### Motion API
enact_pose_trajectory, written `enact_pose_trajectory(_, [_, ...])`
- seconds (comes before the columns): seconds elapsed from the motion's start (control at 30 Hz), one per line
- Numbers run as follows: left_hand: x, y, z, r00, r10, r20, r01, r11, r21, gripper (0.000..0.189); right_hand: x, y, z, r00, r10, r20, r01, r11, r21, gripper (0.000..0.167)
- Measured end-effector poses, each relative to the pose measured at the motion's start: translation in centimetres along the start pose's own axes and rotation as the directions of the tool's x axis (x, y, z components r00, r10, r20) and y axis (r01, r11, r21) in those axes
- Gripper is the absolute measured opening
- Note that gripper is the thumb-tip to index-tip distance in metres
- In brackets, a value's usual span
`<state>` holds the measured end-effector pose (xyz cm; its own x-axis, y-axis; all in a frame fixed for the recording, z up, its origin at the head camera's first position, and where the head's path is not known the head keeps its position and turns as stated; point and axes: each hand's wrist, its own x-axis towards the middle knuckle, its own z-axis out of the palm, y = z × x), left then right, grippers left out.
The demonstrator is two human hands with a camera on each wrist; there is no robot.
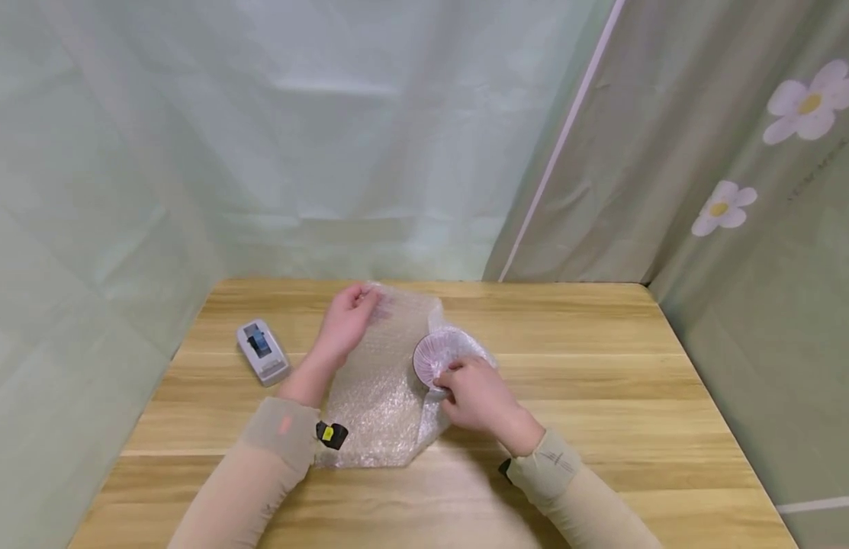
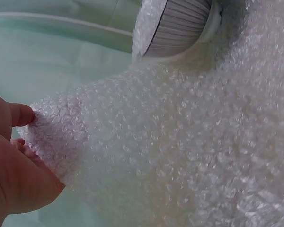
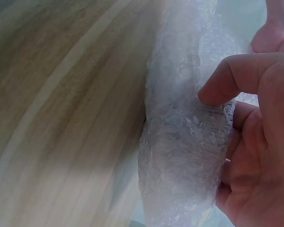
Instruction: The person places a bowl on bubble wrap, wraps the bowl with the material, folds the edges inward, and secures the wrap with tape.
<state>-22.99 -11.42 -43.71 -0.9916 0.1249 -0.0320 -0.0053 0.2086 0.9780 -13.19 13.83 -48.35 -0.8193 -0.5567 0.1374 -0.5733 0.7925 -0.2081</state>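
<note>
A sheet of bubble wrap [image 1: 379,400] lies spread over the middle of the table, its far edge lifted. My left hand [image 1: 345,320] pinches that far left corner between thumb and fingers, pulling the sheet taut in the left wrist view. On the sheet's right side a round bowl [image 1: 432,354] with a ribbed pale inside and a dark rim stands tilted, partly wrapped. In the left wrist view the ribbed bowl [image 2: 180,28] shows at the top. My right hand [image 1: 475,393] grips the wrapped bowl's near right side, thumb and fingers on the film. The bowl's outside is hidden by wrap.
A grey tape dispenser [image 1: 262,351] with a blue part in its middle lies left of the left forearm. The wooden table [image 1: 589,351] ends at pale green curtains [image 1: 355,152] at the back and on both sides.
</note>
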Motion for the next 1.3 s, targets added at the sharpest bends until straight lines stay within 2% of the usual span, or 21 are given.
enact_pose_trajectory(0.17, [-0.2, 0.6, 0.3, 0.999, 0.046, 0.029, -0.044, 0.998, -0.044, 0.033, 0.4, 0.0, -0.2, 1.0, -0.002, -0.011, 0.002, 1.0, -0.01, 0.028])
enact_pose_trajectory(0.33, [-0.6, 1.3, 0.4, 0.997, 0.073, 0.033, -0.072, 0.997, -0.02, 0.034, 0.7, 0.1, -0.4, 1.0, -0.013, -0.016, 0.013, 1.0, -0.022, 0.026])
enact_pose_trajectory(0.6, [-1.9, 2.0, 1.5, 0.985, 0.123, 0.122, -0.129, 0.991, 0.043, 0.029, 0.5, 0.3, -0.6, 0.999, -0.035, -0.032, 0.034, 0.999, -0.031, 0.025])
enact_pose_trajectory(0.83, [-3.1, 2.1, 2.7, 0.966, 0.134, 0.222, -0.15, 0.987, 0.06, 0.026, 0.3, 0.3, -0.7, 0.999, -0.034, -0.029, 0.033, 0.999, -0.033, 0.025])
enact_pose_trajectory(1.0, [-3.8, 2.5, 3.0, 0.965, 0.127, 0.23, -0.142, 0.989, 0.051, 0.023, 0.3, 0.1, -0.6, 0.999, -0.034, -0.022, 0.033, 0.999, -0.026, 0.025])
enact_pose_trajectory(1.3, [-4.1, 2.6, 3.5, 0.963, 0.128, 0.235, -0.144, 0.988, 0.052, 0.021, 0.4, 0.0, -0.8, 0.997, -0.078, -0.018, 0.077, 0.996, -0.053, 0.013])
